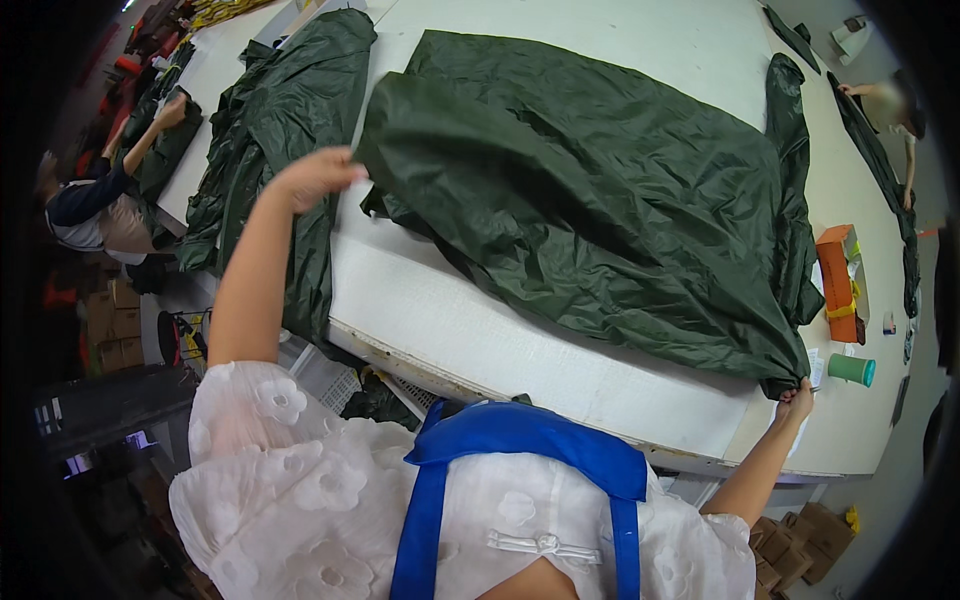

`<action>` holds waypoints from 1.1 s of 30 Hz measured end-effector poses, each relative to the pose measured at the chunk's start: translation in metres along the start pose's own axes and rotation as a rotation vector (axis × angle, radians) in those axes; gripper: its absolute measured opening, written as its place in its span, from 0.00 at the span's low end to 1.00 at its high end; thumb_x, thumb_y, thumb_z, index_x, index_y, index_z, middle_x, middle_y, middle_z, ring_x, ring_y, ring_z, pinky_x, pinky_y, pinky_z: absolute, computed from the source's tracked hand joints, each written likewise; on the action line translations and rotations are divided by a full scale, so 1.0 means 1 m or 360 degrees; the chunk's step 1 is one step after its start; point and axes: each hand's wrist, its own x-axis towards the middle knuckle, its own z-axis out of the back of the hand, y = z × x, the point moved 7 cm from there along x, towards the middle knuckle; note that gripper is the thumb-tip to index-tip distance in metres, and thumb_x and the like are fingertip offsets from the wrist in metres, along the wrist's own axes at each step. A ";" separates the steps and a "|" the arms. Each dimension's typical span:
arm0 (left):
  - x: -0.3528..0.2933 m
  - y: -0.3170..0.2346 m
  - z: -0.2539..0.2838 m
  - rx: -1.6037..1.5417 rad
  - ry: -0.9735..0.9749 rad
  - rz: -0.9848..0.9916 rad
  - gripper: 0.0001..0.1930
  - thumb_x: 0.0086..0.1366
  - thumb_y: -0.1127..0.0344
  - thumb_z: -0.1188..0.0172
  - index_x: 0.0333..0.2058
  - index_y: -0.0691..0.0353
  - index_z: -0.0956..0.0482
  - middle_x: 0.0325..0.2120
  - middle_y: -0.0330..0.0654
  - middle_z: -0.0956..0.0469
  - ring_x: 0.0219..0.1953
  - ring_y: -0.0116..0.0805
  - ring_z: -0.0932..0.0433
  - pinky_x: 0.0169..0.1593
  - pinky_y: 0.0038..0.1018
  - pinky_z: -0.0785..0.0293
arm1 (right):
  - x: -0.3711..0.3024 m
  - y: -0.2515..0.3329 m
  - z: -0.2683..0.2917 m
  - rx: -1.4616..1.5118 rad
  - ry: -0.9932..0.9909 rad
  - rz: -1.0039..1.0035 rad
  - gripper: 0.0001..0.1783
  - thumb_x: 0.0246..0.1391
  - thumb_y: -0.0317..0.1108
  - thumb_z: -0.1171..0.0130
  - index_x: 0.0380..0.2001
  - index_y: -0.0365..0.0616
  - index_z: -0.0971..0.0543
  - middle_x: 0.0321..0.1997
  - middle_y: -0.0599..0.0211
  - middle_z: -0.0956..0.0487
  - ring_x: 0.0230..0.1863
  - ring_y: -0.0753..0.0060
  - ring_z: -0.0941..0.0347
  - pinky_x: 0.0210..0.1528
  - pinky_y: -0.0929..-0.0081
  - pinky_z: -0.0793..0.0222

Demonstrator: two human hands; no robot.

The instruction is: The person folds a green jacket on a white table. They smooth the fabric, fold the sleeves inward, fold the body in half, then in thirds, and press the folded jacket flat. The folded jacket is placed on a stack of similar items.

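Head view: dark green fabric [600, 190] lies across the white table [480, 315] in front of the wearer, spread wide but not flat. Right hand [796, 402] is closed on its near right corner, cloth bunched at the fingers. Left hand [315, 180] is at the left edge; motion blur there, but fingers seem to pinch the cloth, which bulges up beside them. Progress, as judged: laying out is well advanced, since most of the piece covers the tabletop; smoothing is incomplete, with deep creases over the middle and the left edge raised. No neat fold seen in it. A narrow green strip [790, 130] runs along its right side; cannot tell whether joined. A second green heap [285, 130] at left is loose and rumpled, not laid out. Orange box [836, 275] and green cylinder [851, 370] sit to the right, apart from both hands.
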 end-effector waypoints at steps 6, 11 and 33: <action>-0.021 -0.036 0.054 -0.0059 -0.0559 -0.0266 0.10 0.63 0.59 0.42 0.39 0.58 0.25 0.34 0.33 0.22 0.32 0.22 0.27 0.35 0.23 0.30 | 0.025 0.039 0.011 -0.0374 0.0077 0.0296 0.04 0.59 0.35 0.48 0.34 0.50 0.32 0.21 0.75 0.33 0.13 0.84 0.42 0.10 0.86 0.50; -0.126 -0.111 0.080 -0.0444 -0.0759 -0.0916 0.10 0.62 0.64 0.43 0.41 0.60 0.27 0.34 0.33 0.24 0.35 0.23 0.26 0.44 0.23 0.29 | -0.067 0.118 -0.023 -0.0069 0.0066 0.0704 0.08 0.58 0.36 0.47 0.38 0.46 0.28 0.31 0.68 0.25 0.24 0.77 0.32 0.20 0.82 0.39; -0.034 0.187 -0.084 0.1779 -0.0655 0.0335 0.36 0.61 0.40 0.51 0.66 0.30 0.55 0.69 0.38 0.66 0.68 0.62 0.64 0.63 0.63 0.61 | -0.103 -0.060 0.052 -0.2011 0.0528 0.0448 0.13 0.47 0.31 0.40 0.36 0.35 0.25 0.33 0.58 0.21 0.35 0.64 0.25 0.39 0.68 0.32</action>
